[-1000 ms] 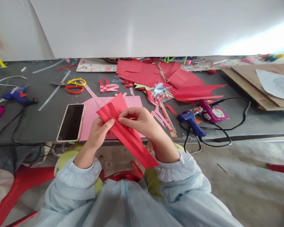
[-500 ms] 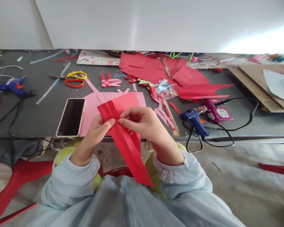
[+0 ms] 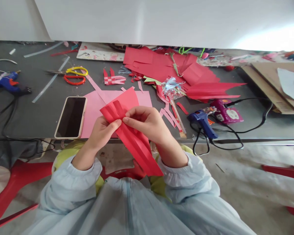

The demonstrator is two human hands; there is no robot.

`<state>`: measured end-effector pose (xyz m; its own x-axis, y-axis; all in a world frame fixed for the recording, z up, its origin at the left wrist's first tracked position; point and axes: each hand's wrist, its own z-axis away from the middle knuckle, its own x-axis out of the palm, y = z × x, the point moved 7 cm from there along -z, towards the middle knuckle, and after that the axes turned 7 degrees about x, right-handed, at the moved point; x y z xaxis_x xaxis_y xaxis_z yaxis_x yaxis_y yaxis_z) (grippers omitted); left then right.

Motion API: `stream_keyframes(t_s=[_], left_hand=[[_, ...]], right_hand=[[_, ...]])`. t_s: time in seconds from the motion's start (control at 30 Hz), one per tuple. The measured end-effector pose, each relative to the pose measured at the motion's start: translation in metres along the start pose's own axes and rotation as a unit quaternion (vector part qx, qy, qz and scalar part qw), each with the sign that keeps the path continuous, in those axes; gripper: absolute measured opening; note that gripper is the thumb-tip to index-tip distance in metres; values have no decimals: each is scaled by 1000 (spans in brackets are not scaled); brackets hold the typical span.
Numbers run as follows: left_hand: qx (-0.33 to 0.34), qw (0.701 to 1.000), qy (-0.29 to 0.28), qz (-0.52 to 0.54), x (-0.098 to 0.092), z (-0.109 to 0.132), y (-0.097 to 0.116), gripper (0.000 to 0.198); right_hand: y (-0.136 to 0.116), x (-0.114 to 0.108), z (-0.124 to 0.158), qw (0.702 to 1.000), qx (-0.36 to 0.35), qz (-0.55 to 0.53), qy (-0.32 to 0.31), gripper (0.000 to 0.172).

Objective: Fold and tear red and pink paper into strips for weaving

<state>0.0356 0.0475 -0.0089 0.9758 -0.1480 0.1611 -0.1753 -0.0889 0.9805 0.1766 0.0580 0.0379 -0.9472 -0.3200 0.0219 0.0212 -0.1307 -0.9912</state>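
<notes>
A sheet of red paper (image 3: 140,148) with lengthwise creases slants between my hands, above the table's front edge. My left hand (image 3: 101,132) grips its left side, thumb on top and fingers hidden underneath. From the right, my right hand (image 3: 147,124) pinches the paper near its middle, the two thumb tips almost meeting. Around that spot the paper is bunched into small pleats. Behind it on the table lies a pink sheet (image 3: 93,107), with a phone (image 3: 71,117) at its left edge.
Scissors (image 3: 74,75) and a woven red-and-pink paper piece (image 3: 112,79) lie farther back. Red sheets (image 3: 159,67) are piled behind tassels (image 3: 171,86). A blue glue gun (image 3: 203,122) with looping cords is at right, another glue gun (image 3: 7,81) at left. Cardboard (image 3: 264,88) sits far right.
The paper is gathered more tightly between my thumbs, and its lower end has swung up and to the right. The camera view has shifted slightly.
</notes>
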Motion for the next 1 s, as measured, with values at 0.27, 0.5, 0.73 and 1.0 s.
stream_keyframes(t_s=[0.27, 0.5, 0.73, 1.0], left_hand=[[2, 999, 32, 13, 0, 0, -4, 27], [8, 1000, 22, 4, -1, -2, 0, 25], [5, 1000, -20, -8, -3, -3, -1, 28], [25, 1000, 5, 10, -3, -2, -4, 25]], right_hand=[[9, 3, -4, 998, 3, -58, 2, 35], [11, 4, -4, 998, 7, -61, 12, 37], [13, 2, -4, 998, -4, -60, 25, 34], [12, 3, -4, 996, -35, -75, 26, 28]])
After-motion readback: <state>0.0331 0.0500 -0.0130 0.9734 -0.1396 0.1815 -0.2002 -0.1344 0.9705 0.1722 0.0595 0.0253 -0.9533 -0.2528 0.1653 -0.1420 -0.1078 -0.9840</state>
